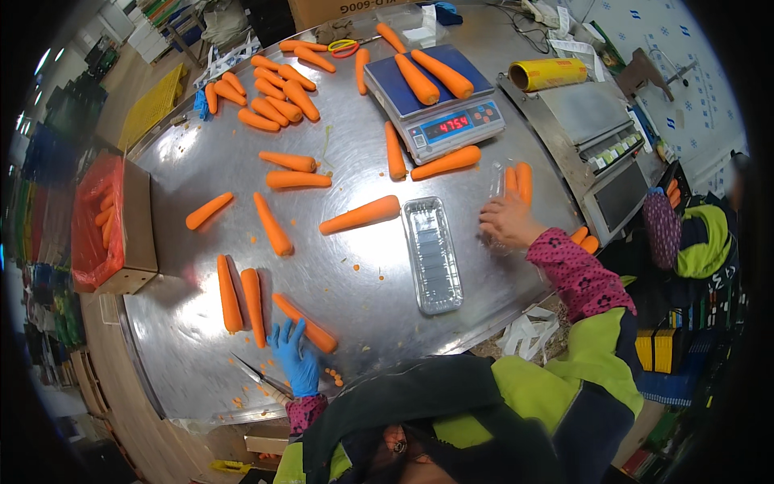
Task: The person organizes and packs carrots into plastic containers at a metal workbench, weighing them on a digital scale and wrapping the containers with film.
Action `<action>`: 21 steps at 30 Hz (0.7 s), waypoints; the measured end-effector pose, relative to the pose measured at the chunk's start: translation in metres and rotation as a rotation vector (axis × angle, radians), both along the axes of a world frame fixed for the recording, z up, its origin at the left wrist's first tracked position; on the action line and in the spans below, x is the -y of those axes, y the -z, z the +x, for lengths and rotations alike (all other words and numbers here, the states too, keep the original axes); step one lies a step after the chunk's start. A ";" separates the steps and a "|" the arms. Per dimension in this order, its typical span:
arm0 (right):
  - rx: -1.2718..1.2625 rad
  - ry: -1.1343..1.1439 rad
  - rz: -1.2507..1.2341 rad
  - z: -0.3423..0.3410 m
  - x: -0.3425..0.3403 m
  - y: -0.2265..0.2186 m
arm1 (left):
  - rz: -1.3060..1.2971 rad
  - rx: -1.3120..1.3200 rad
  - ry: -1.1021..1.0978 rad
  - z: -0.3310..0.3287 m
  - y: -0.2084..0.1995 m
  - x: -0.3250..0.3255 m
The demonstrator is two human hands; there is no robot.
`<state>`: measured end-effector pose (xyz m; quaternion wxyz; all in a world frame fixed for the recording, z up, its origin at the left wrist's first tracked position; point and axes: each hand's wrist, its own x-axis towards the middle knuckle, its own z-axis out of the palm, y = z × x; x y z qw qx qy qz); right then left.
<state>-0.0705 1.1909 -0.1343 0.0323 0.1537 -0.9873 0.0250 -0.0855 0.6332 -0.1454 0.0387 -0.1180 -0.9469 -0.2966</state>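
My left hand (295, 356), in a blue glove, is open with its fingers spread at the near edge of the metal table, touching or just beside a carrot (305, 323). A knife (256, 373) lies beside that hand's wrist. My bare right hand (508, 223) is closed over the near part of a clear plastic tray (497, 179) holding two carrots (524, 182); its fingertips are partly hidden. Left of it lies an empty clear tray (433, 256). A single carrot (359, 214) rests beside this tray.
A scale (439, 101) bearing two carrots stands at the back. A pile of carrots (278, 93) lies at the far left. A red-lined box (121, 222) holds more. A wrapping machine (592, 133) with a yellow roll (548, 74) borders the right. Scissors (345, 47) lie at the back.
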 end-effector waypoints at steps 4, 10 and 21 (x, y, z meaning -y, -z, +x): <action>0.252 0.343 -0.064 -0.039 -0.037 -0.036 | 0.011 0.030 -0.094 0.017 0.009 0.008; -0.232 0.407 -0.326 -0.170 -0.053 -0.092 | 0.101 0.045 -0.128 0.011 -0.015 -0.022; 0.283 1.001 -0.138 -0.312 0.007 -0.102 | 0.091 0.103 0.004 0.006 -0.030 -0.053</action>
